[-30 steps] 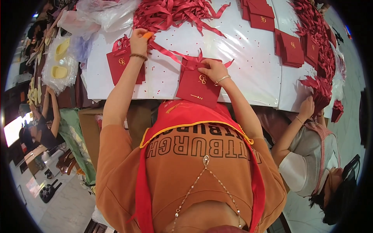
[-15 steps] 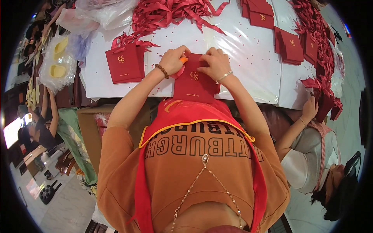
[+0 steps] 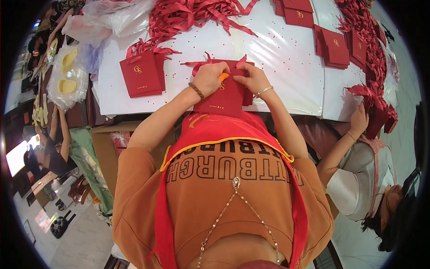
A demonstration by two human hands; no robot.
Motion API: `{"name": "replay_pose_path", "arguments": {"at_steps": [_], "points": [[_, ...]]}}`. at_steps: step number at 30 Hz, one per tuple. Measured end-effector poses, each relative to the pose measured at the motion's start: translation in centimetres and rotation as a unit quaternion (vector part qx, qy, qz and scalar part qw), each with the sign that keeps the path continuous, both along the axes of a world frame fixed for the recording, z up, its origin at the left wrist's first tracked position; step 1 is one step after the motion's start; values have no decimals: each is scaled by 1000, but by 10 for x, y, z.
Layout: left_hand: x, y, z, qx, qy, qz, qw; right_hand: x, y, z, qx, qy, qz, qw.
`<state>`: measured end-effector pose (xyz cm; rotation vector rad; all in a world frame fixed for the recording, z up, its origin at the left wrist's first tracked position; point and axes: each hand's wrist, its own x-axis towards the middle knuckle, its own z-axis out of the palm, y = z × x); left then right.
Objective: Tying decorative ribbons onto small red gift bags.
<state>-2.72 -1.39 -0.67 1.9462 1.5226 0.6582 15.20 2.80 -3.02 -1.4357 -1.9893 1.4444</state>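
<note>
Both of my hands meet over a flat red paper gift bag (image 3: 222,96) that lies on the near edge of the white table (image 3: 286,58), right in front of my chest. My left hand (image 3: 209,78), with a beaded bracelet at the wrist, is closed around a small orange tool (image 3: 223,76) and rests on the bag's upper part. My right hand (image 3: 252,79), with a thin bangle at the wrist, presses its fingers down on the bag's top edge just beside the tool, so the two hands almost touch. Red ribbon ends (image 3: 200,65) stick out from under the bag's top.

To my left on the table lies a small stack of finished red bags (image 3: 141,74) with ribbon handles. Farther back sits a loose heap of red ribbons (image 3: 192,13). More red bags (image 3: 336,45) lie to the right. Another person's hand (image 3: 359,120) works at the table's right corner, on a further red bag (image 3: 378,119).
</note>
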Motion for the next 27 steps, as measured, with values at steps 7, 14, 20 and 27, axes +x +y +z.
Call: {"name": "replay_pose_path", "arguments": {"at_steps": [7,14,20,27], "points": [[6,1,-5,-14,13,21,1000,-1,-3,1,-12,30,-7,999],[14,-1,-6,-34,-5,43,998,-1,-7,0,-2,57,-26,998],[21,0,-5,-57,-47,70,995,4,-7,0,-46,60,-41,996],[16,8,-17,-116,-91,61,987,6,-1,-4,-59,121,-16,991]]}}
